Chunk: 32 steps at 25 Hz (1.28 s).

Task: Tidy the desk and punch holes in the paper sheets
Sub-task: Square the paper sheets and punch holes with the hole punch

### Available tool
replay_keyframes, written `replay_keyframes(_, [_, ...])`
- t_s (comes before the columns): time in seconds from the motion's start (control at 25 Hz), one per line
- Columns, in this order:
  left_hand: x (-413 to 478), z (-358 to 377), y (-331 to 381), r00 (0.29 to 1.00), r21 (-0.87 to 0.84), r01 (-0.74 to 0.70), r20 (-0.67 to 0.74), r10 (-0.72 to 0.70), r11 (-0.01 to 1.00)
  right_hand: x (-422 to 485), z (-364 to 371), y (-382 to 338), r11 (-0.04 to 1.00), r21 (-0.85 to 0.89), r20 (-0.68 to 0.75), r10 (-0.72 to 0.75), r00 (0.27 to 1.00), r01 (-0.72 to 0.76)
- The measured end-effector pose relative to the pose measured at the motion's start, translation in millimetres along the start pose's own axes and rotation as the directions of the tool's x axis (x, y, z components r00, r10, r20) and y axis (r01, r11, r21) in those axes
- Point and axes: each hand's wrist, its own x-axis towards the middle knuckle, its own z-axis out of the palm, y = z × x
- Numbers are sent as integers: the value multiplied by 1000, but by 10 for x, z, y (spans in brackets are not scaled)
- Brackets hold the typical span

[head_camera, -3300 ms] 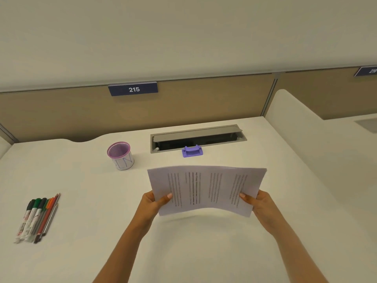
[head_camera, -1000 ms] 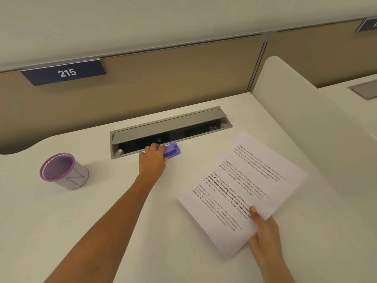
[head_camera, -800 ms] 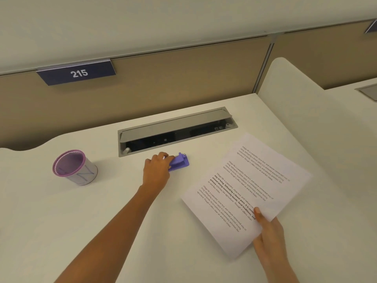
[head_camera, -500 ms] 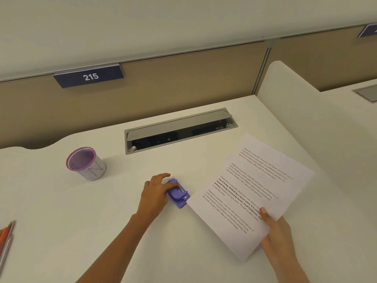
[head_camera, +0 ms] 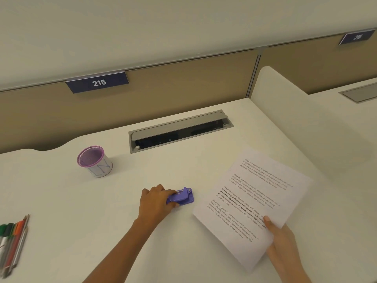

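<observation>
Printed white paper sheets [head_camera: 255, 201] hung over the white desk [head_camera: 102, 221], near corner pinched by the right hand [head_camera: 283, 250]; the left hand [head_camera: 155, 203] gripped a small purple plastic hole punch [head_camera: 182, 198]. It rested there.

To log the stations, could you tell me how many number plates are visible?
2: the 215 plate behind this desk; a second plate far right above the neighbouring desk, its digits blurred. Others may lie off-frame.

Bare forearms [head_camera: 124, 246], left hand [head_camera: 156, 202], right hand [head_camera: 282, 245]
</observation>
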Motion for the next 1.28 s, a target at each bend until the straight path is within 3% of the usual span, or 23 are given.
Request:
replay_keyframes(0.2, [-72,-81,187,983,-5,109,148,-107,994,-92,-58,71,1000,-5,10,-2,1000,2])
replay_keyframes(0.36, [-71,-68,217,978,9,116,174,-116,993,-159,-143,105,1000,8,-8,-5,1000,5])
replay_keyframes(0.52, [-100,-45,235,990,-2,41,138,-40,999,-203,-230,167,1000,13,-34,3,999,-3])
replay_keyframes(0.68, [-67,66,114,988,-25,-155,-23,155,988,-223,-265,196,1000,23,-52,3,999,-2])
replay_keyframes(0.76, [-57,88,34,984,-11,-162,-80,160,987,-227,-279,199,1000,26,-50,1,999,0])
replay_keyframes(0.88, [-125,17,94,990,-217,67,-109,-92,974,-223,-275,198,1000,22,-42,0,999,1])
replay_keyframes(1.0, [-141,-24,206,873,-461,476,143,-466,749,-203,-242,202,1000,15,-33,-3,999,3])
replay_keyframes(1.12, [-142,43,268,804,-512,595,360,-474,620,-162,-202,229,1000,13,-23,0,1000,0])
replay_keyframes(1.28, [-57,129,301,798,-620,598,408,-442,507,-109,-170,236,1000,1,23,12,1000,-12])
